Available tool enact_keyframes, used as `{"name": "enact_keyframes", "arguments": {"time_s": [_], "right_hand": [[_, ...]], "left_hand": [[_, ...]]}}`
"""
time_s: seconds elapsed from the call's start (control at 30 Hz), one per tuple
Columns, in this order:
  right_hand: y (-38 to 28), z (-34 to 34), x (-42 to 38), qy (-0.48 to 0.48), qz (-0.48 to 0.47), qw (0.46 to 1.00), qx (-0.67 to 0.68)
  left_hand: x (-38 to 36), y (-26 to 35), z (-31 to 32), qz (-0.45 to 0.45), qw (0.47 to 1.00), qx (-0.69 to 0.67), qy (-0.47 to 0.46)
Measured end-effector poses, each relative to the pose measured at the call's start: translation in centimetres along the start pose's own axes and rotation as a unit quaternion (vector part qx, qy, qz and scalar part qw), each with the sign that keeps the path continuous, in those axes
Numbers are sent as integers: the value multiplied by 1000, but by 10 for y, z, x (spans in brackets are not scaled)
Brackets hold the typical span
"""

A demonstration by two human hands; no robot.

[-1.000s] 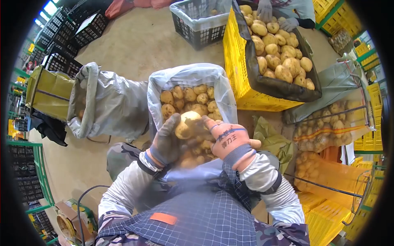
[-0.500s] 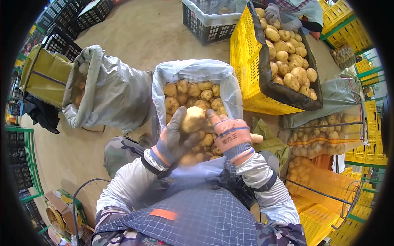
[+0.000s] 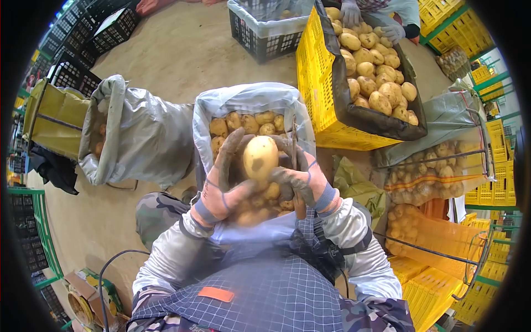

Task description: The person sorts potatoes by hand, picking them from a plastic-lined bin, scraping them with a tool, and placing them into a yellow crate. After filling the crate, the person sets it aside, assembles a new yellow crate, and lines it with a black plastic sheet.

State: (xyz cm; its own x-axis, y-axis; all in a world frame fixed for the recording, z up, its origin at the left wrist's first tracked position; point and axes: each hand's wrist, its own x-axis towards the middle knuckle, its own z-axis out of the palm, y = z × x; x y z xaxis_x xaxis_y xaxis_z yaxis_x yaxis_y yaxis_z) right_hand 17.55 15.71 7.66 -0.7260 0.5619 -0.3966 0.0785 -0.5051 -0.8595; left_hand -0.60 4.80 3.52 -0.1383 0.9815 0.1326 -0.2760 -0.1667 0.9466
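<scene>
A pale potato point(image 3: 261, 154) with a dark patch is held up over a crate lined with whitish plastic point(image 3: 249, 92). My left hand point(image 3: 224, 180), in an orange glove with dirty grey fingers, wraps its left side. From the right, the gloved fingers of my right hand point(image 3: 307, 180) touch the same potato. That hand also grips a thin, dark knife point(image 3: 294, 133), blade upward and handle low by the palm. More potatoes point(image 3: 243, 123) fill the crate beneath; those nearest me are blurred and partly hidden by my hands.
At the upper right stands a yellow crate point(image 3: 318, 94) heaped with potatoes, another person's gloved hands point(image 3: 350, 14) at its far end. A grey sack point(image 3: 149, 130) lies left. A black lined crate point(image 3: 265, 39) stands ahead; mesh bags point(image 3: 426, 171) of potatoes are on the right.
The potato is turned to show a dark patch. My right hand has rotated, bringing the knife upright, and its fingers now lie along the potato's right side. The view has shifted slightly.
</scene>
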Motion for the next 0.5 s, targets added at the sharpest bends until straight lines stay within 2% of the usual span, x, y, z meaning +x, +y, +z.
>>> {"name": "enact_keyframes", "arguments": {"time_s": [0.17,0.2,0.23,0.27,0.3,0.4,0.43,0.5], "right_hand": [[5,4,1,-19,-58,997,-51],[13,-3,6,31,-92,972,-213],[25,-14,12,80,-121,918,-369],[32,-21,15,126,-147,835,-514],[12,-8,10,123,-70,834,-534],[14,-5,8,81,-73,744,-659],[24,-8,8,81,-133,725,-671],[28,-6,7,74,-140,704,-692]], "left_hand": [[1,11,7,-115,992,-44,-9],[2,11,4,-131,991,-33,9],[2,11,0,-147,988,-24,27],[2,9,-2,-163,985,-16,45],[0,6,-4,-141,989,13,51],[1,1,-4,-65,989,134,26],[0,-1,-3,-75,989,125,27],[-1,-5,-3,-92,989,108,31]]}}
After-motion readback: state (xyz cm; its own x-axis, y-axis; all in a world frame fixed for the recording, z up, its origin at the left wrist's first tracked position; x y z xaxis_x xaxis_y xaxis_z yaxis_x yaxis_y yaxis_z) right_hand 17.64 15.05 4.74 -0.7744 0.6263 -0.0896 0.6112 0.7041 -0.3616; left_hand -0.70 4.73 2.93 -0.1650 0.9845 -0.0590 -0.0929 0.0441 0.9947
